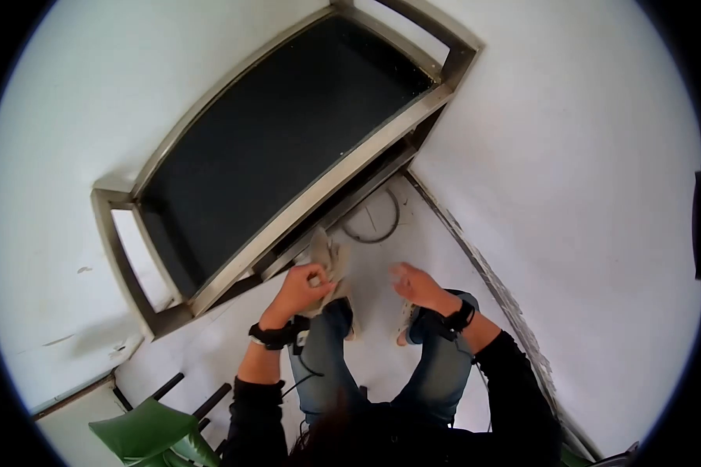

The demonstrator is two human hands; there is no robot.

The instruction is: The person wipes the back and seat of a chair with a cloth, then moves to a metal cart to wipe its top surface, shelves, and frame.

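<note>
My left hand (pixel 297 292) is closed, thumb and fingers curled together, on a crumpled beige cloth (pixel 336 263) that looks like a fabric glove. The cloth hangs over my left knee and hides part of the shoe below. To the right, my right hand (pixel 418 286) hovers above my other leg with its fingers loosely bent and apart. I see nothing in it, though its fingertips are slightly blurred. Dark bands with small devices sit on both wrists.
Ahead stands a table with a dark top (pixel 280 148) and a metal frame. A thin ring-shaped loop (pixel 372 216) lies on the floor beneath its edge. White walls rise on both sides. A green-seated chair (pixel 144 428) is at the lower left.
</note>
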